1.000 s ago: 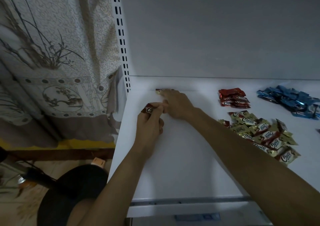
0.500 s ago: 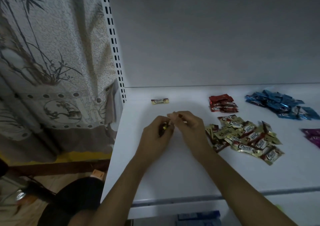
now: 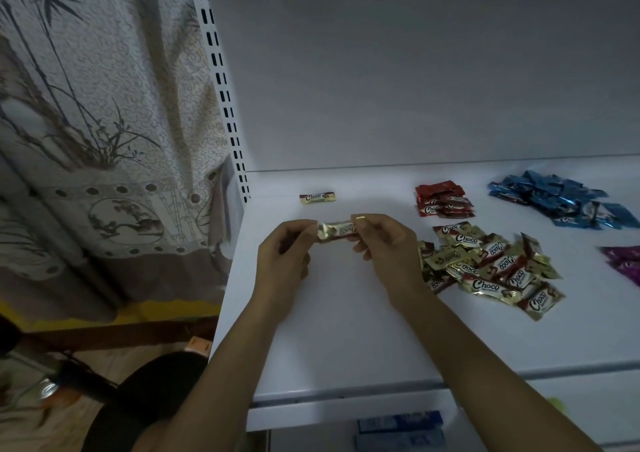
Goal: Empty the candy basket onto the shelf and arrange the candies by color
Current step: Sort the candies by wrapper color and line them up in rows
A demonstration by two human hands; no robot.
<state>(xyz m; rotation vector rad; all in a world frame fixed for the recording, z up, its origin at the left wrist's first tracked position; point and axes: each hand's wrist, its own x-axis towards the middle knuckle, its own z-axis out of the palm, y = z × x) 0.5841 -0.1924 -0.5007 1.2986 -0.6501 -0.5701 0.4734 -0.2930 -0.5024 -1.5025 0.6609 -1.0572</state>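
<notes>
Surface: white shelf (image 3: pixel 346 330). Stock: gold Choco pile (image 3: pixel 485 268), 3 o'clock of hands. Grip: left hand (image 3: pixel 282 261) and right hand (image 3: pixel 384 251) each pinch one end of gold Choco candy (image 3: pixel 336 230) above shelf (light, crinkly foil, probably slippery; ends hold best).

Shelf (image 3: pixel 346 330) smooth white painted metal, faintly glossy; candies (image 3: pixel 485 264) in shiny crinkled foil wrappers; curtain (image 3: pixel 104 122) matt printed cloth; upright (image 3: pixel 221 88) slotted white metal

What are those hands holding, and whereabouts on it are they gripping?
One gold-wrapped candy, held between both hands: the left hand pinches its left end and the right hand pinches its right end.
</notes>
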